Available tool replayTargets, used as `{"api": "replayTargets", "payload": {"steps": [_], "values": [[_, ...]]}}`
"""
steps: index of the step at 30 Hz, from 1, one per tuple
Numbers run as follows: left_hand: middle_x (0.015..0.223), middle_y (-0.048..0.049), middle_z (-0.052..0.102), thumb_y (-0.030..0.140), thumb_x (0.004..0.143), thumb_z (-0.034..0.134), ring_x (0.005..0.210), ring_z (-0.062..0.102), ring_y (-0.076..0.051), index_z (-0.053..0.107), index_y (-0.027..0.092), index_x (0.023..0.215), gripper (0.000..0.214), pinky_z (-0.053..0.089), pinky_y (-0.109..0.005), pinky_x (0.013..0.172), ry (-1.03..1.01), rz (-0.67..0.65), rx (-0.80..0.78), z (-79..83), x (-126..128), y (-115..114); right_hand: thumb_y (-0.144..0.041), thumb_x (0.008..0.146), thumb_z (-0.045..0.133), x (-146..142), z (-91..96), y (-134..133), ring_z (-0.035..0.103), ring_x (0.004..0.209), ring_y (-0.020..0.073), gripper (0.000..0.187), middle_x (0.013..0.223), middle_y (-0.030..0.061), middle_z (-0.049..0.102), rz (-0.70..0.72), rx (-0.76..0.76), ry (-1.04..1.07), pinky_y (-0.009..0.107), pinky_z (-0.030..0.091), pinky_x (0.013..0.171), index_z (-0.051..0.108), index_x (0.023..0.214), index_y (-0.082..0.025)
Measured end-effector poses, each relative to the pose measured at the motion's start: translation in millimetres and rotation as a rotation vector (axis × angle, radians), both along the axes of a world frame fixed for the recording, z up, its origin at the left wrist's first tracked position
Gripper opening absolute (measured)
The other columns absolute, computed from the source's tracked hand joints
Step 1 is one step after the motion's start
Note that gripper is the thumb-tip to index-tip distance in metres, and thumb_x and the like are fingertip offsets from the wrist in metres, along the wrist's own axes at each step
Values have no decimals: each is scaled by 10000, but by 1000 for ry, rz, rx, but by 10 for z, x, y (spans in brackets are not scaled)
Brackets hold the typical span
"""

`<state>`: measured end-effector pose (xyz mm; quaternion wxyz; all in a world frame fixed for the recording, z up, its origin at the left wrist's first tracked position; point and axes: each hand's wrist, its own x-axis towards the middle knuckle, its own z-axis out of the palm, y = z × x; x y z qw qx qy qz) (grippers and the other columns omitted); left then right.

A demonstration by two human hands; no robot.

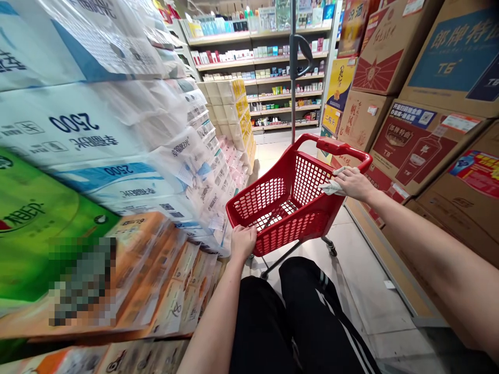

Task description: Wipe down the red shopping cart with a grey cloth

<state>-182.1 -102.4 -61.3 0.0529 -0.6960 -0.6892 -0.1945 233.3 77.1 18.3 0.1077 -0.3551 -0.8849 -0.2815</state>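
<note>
A red plastic shopping cart with perforated basket walls stands on the tiled floor before my knees; its basket holds nothing that I can see. My left hand is closed over the basket's near left rim. Over on the right, my right hand presses a whitish cloth against the right rim, below the red handle. The cloth hangs partly over the basket's edge, and the fingers cover the rest of it.
Stacked tissue packs rise close on my left, with orange packs below them. Piled cardboard cartons line the right side. A grey pole stands behind the cart, before shelves of small boxes and bottles.
</note>
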Motion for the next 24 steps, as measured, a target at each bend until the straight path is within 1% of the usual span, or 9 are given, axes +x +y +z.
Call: {"api": "replayTargets", "payload": {"steps": [2, 5, 9, 12, 15, 18, 20, 22, 24], "values": [[751, -57, 695, 363, 927, 249, 823, 555, -192, 739, 192, 795, 535, 366, -351, 900, 5, 19, 8, -15, 31, 32, -486, 896, 379, 58, -7, 26, 445, 1053, 292, 446, 1077, 146, 597, -33, 37, 11, 421, 231, 971, 598, 1108, -160], [751, -57, 699, 362, 921, 258, 813, 565, -194, 735, 196, 762, 530, 352, -356, 920, 16, 35, 3, -36, 42, 84, -482, 890, 398, 24, -48, 2, 452, 1027, 296, 470, 1019, 170, 609, -45, 54, 48, 433, 228, 972, 597, 1091, -107], [791, -56, 715, 336, 912, 273, 811, 584, -195, 727, 186, 704, 521, 320, -365, 964, 12, 37, -28, -41, 35, 105, -520, 864, 433, -95, -76, -95, 468, 964, 295, 467, 952, 166, 615, -59, 48, 95, 427, 264, 912, 614, 992, -109], [799, -56, 718, 331, 910, 274, 811, 591, -193, 730, 189, 706, 519, 314, -368, 967, 2, 53, -27, -31, 82, 63, -594, 853, 404, -427, -163, -288, 484, 885, 269, 516, 893, 142, 618, 5, -31, 110, 390, 293, 841, 618, 914, -128], [784, -63, 714, 340, 917, 261, 804, 590, -189, 731, 190, 722, 530, 315, -369, 960, 12, 57, -4, -16, 140, 8, -653, 844, 354, -980, -322, -573, 493, 777, 218, 576, 844, 115, 618, 101, -144, 143, 347, 303, 772, 609, 866, -137], [759, -67, 706, 342, 921, 250, 796, 582, -190, 731, 183, 750, 535, 327, -364, 946, 42, 38, -5, 8, 131, -20, -610, 877, 336, -1373, -409, -764, 506, 768, 203, 544, 834, 108, 616, 147, -170, 145, 330, 307, 735, 600, 862, -135], [743, -68, 700, 348, 922, 245, 796, 577, -194, 731, 178, 753, 542, 339, -359, 933, 56, 37, -12, 21, 88, -22, -553, 897, 365, -1374, -370, -771, 514, 764, 188, 475, 842, 98, 622, 206, -173, 90, 321, 323, 718, 603, 895, -142], [735, -71, 694, 356, 924, 243, 802, 573, -198, 729, 172, 744, 550, 347, -359, 925, 60, 43, -12, 24, 39, -19, -481, 911, 405, -1183, -268, -706, 524, 767, 168, 383, 850, 83, 632, 227, -141, 43, 312, 361, 720, 612, 922, -159], [728, -76, 690, 359, 925, 244, 805, 569, -201, 729, 167, 736, 555, 352, -363, 923, 52, 41, -1, 15, 5, -19, -394, 925, 427, -914, -142, -626, 541, 800, 154, 295, 893, 75, 636, 168, -74, 55, 307, 412, 757, 619, 940, -171]]}}
